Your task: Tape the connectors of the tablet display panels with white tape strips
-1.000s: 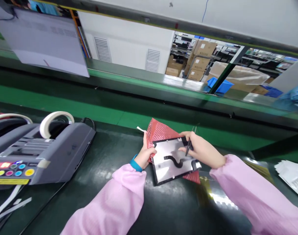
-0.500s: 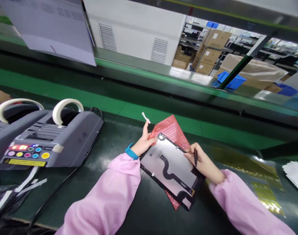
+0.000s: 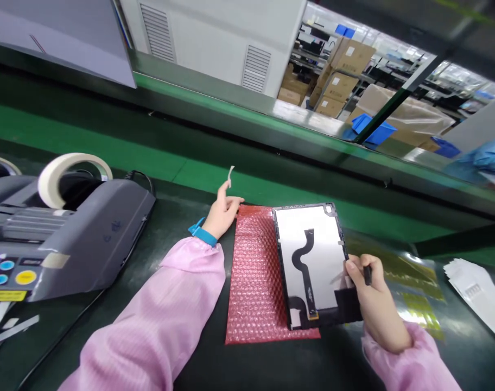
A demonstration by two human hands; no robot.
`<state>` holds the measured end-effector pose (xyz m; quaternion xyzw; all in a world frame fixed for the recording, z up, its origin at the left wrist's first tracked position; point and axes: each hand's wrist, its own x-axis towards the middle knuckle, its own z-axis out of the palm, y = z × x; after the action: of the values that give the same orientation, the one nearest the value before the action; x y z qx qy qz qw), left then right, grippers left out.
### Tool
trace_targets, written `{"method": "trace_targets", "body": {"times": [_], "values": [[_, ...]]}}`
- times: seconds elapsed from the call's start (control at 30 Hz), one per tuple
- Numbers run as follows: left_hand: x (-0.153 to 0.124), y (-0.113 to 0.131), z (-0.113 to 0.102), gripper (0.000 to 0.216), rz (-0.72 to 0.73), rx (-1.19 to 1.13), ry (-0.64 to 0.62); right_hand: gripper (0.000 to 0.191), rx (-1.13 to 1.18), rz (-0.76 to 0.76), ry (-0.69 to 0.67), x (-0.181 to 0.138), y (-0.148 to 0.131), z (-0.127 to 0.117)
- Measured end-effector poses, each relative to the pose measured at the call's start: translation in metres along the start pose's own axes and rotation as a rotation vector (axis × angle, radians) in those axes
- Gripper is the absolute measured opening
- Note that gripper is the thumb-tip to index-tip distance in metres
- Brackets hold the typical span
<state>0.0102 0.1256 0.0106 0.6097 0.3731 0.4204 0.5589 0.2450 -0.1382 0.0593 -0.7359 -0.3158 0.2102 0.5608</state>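
Note:
In the head view, my right hand (image 3: pixel 375 296) grips the lower right edge of a tablet screen (image 3: pixel 323 271), its pale back with a curved black ribbon cable facing me. A short black pen-like tool (image 3: pixel 367 275) is tucked in the same hand. The screen is tilted over the right part of a red bubble-wrap bag (image 3: pixel 253 277), which lies flat on the table. At the bag's upper left corner, my left hand (image 3: pixel 223 212) pinches the edge. From its raised index finger sticks a small strip of white tape (image 3: pixel 230 175).
On the left stands a grey tape dispenser (image 3: pixel 88 233) with a tape roll (image 3: pixel 74 176), beside part of another. Cut strips (image 3: pixel 13 331) and a black cable (image 3: pixel 64 339) lie in front. Yellowish film (image 3: pixel 418 312) and white sheets (image 3: pixel 475 293) lie right.
My right hand has lifted the screen and turned it more upright, toward the right. My left hand has left the screen for the bag's corner. The bag now lies straighter. The view has shifted right.

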Motion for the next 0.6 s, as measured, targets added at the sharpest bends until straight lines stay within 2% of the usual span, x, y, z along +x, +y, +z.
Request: {"method": "trace_targets", "body": {"times": [0.03,0.1,0.23,0.37,0.43,0.5,0.6], "values": [[-0.001,-0.001,-0.002,0.061,-0.015,0.011,0.072,0.044,0.019,0.0,0.011,-0.004,0.004,0.007],[-0.007,-0.003,-0.006,0.054,-0.039,0.026,0.134,0.041,0.055,0.007,0.001,-0.011,0.012,0.021],[-0.026,-0.006,-0.014,0.054,-0.014,0.067,0.104,0.036,0.101,0.044,-0.087,-0.024,0.022,0.047],[-0.041,-0.011,-0.018,0.06,0.07,0.097,0.102,0.034,0.037,0.035,-0.162,-0.031,0.03,0.065],[-0.048,-0.012,-0.02,0.064,0.152,0.14,0.12,0.034,-0.031,-0.046,-0.17,-0.033,0.032,0.069],[-0.056,-0.011,-0.021,0.068,0.247,0.191,0.106,0.032,-0.151,-0.195,-0.133,-0.033,0.028,0.068],[-0.072,-0.004,-0.02,0.07,0.364,0.241,-0.005,0.031,-0.294,-0.368,-0.075,-0.035,0.015,0.057]]}}
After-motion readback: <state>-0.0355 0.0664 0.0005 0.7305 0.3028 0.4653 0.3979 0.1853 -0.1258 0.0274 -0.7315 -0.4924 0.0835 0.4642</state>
